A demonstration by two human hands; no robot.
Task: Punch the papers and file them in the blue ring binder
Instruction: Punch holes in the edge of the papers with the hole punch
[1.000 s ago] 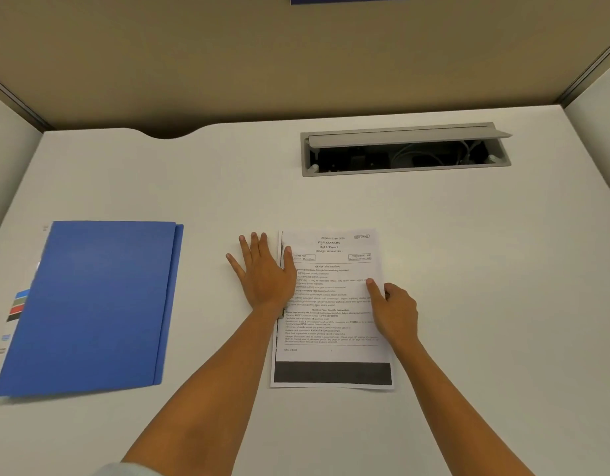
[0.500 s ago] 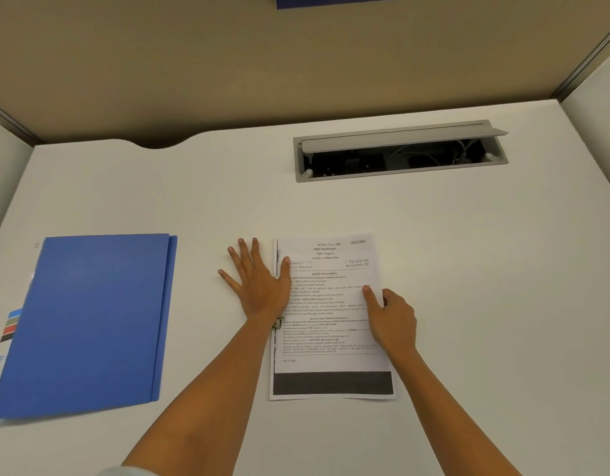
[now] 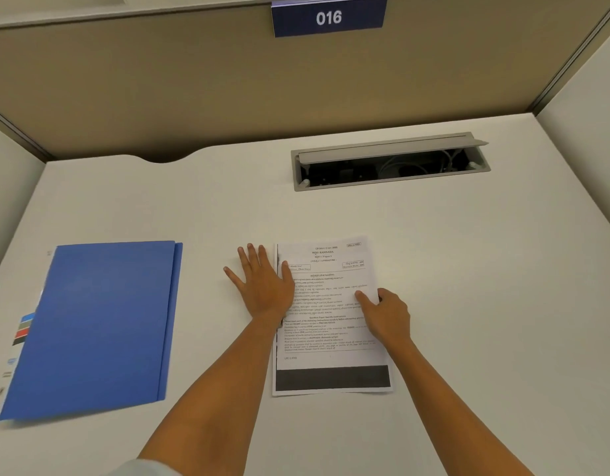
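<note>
Little is being shifted: the white printed paper stack (image 3: 331,317) is being squared right of the closed blue binder (image 3: 90,328) by the flat, spread left hand (image 3: 262,286) and the curled right hand (image 3: 388,314), holding nothing, punching judged next.

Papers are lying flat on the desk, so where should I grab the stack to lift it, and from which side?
Probably the right long edge of the papers, approached from the right. The stack lies flat, so only an edge gives a hold. The right hand already sits there, thumb on top, while the left hand lies flat along the left edge and can steady it. The desk to the right is bare.
</note>
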